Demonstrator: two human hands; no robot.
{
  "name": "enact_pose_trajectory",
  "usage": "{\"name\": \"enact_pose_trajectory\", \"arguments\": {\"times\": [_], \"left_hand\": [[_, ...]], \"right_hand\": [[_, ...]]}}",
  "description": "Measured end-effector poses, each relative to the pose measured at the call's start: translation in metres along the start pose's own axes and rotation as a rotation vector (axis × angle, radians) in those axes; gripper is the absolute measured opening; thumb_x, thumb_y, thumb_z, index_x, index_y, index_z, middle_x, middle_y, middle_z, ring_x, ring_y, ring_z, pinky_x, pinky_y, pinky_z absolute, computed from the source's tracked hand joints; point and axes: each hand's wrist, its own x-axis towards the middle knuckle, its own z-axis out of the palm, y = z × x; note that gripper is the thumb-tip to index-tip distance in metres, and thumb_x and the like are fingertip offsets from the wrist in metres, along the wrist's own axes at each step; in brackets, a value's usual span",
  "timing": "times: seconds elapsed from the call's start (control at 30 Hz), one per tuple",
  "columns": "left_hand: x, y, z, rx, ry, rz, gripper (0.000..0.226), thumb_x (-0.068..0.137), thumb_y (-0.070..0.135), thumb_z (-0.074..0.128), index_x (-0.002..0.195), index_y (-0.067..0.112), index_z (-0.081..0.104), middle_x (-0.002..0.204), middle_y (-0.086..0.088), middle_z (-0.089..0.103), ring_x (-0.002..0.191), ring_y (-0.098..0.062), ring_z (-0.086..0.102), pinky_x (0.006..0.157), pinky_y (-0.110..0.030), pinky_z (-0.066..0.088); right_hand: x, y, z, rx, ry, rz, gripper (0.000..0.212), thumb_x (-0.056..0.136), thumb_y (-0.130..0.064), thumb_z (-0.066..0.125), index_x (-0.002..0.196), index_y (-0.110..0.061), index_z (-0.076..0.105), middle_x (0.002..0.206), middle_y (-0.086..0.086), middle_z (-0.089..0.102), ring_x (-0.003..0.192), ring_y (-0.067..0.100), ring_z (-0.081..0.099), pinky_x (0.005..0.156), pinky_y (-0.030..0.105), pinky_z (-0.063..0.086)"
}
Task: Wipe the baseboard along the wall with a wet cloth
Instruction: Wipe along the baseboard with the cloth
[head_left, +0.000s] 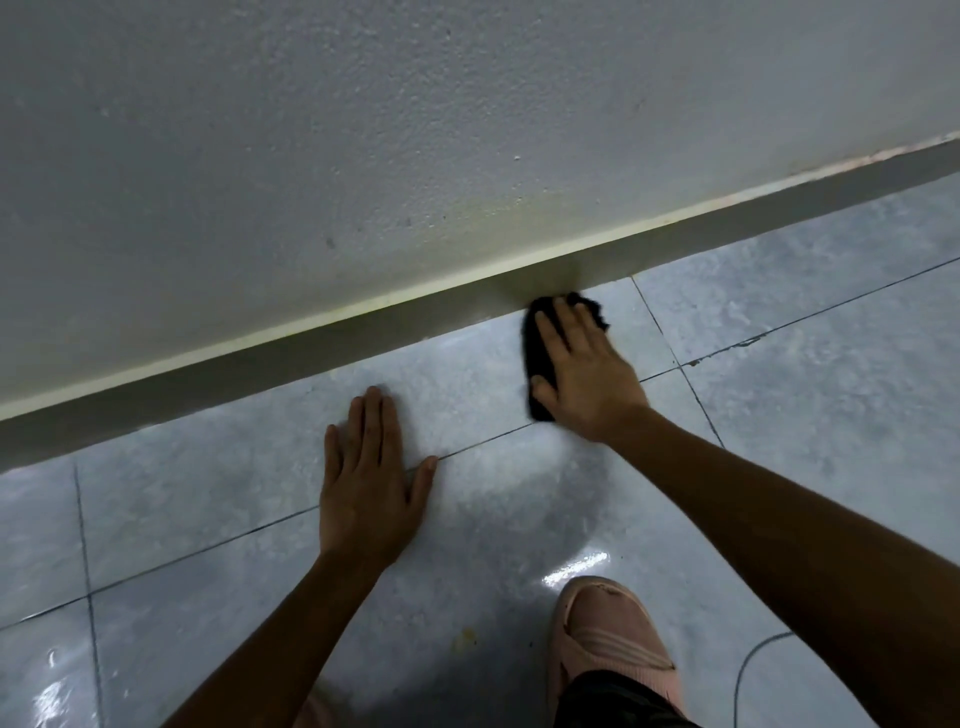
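Note:
A grey baseboard (291, 358) with a pale top edge runs diagonally from lower left to upper right under the white textured wall (363, 130). My right hand (587, 364) lies flat on a black cloth (537, 353), pressing it on the floor tile with its far end touching the foot of the baseboard. My left hand (369, 483) rests palm down on the tile, fingers spread, a short way from the baseboard and holding nothing.
The glossy grey floor tiles (208, 509) show wet reflections. A foot in a pink slipper (613, 639) stands near the bottom centre. A thin cable (748, 670) curves across the floor at lower right.

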Motion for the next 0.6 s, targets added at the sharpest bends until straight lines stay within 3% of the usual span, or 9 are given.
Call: {"name": "enact_pose_trajectory", "arguments": {"times": [0.1,0.23,0.47,0.6], "left_hand": [[-0.011,-0.021,-0.005,-0.012,0.004,-0.048,0.079,0.091,0.059,0.015,0.149,0.008,-0.003,0.157,-0.009,-0.002,0.145,-0.022,-0.005,0.117,-0.040,-0.004],[-0.014,-0.031,-0.006,-0.033,-0.024,-0.061,0.079,0.091,0.060,0.012,0.149,0.009,-0.004,0.157,-0.009,-0.004,0.145,-0.021,-0.007,0.117,-0.043,0.001],[-0.015,-0.034,-0.003,-0.028,-0.017,-0.068,0.077,0.092,0.058,0.014,0.149,0.007,0.001,0.157,-0.011,-0.002,0.145,-0.023,-0.004,0.116,-0.040,-0.001],[-0.020,-0.036,-0.006,-0.024,0.008,-0.107,0.076,0.093,0.055,0.018,0.149,0.005,0.003,0.157,-0.012,0.002,0.145,-0.025,0.000,0.116,-0.040,-0.002]], "right_hand": [[0.008,0.019,-0.004,0.044,0.018,0.237,0.073,0.094,-0.043,0.035,0.150,-0.010,0.003,0.157,0.016,0.000,0.143,0.033,-0.004,0.115,0.046,0.012],[0.016,-0.007,-0.003,0.009,-0.004,0.342,0.074,0.094,-0.044,0.030,0.149,-0.005,-0.001,0.155,0.021,-0.005,0.141,0.038,-0.007,0.116,0.046,0.005],[0.001,-0.092,0.012,-0.030,0.009,-0.005,0.074,0.093,-0.043,0.032,0.149,-0.005,0.002,0.155,0.023,-0.003,0.141,0.039,-0.007,0.116,0.047,0.004],[-0.003,-0.071,0.011,-0.047,0.026,-0.127,0.068,0.093,-0.044,0.033,0.150,-0.017,0.010,0.158,0.012,0.003,0.143,0.031,0.000,0.116,0.046,0.012]]}}
